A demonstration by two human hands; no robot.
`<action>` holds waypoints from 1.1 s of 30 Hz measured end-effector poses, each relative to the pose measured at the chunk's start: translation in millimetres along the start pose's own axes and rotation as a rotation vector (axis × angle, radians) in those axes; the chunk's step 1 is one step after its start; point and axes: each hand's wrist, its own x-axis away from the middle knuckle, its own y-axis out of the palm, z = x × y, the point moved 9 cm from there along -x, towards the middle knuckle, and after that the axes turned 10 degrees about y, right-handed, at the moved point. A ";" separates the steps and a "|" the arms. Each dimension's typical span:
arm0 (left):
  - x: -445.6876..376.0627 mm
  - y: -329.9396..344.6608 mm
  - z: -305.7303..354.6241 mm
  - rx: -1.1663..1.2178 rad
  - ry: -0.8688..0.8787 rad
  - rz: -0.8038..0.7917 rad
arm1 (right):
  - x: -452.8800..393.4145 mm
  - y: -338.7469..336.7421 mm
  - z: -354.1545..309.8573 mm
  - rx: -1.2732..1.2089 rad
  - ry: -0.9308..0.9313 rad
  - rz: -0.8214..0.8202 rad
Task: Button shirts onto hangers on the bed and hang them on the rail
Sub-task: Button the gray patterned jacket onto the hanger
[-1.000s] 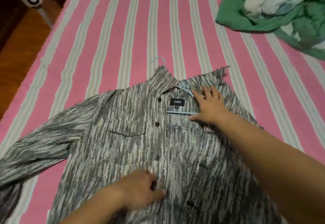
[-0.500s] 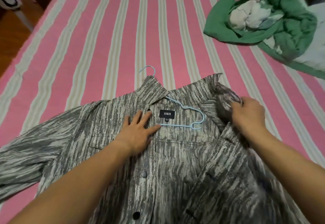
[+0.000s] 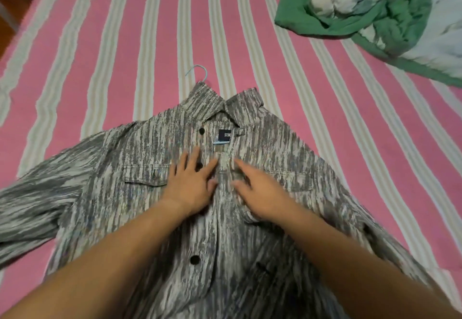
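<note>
The shirt (image 3: 150, 193) hides all of the hanger (image 3: 198, 72) except its hook.

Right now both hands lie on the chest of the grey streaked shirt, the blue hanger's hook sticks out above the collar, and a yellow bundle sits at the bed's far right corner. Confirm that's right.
One detail is off: the bundle is green, not yellow, as the head view shows. The rest holds: the left hand and right hand lie on the shirt chest, and the hanger's hook sticks out above the collar.
</note>
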 end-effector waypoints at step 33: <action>407.2 131.6 129.6 0.134 0.301 0.114 | 359.3 80.7 87.7 0.120 -0.510 0.358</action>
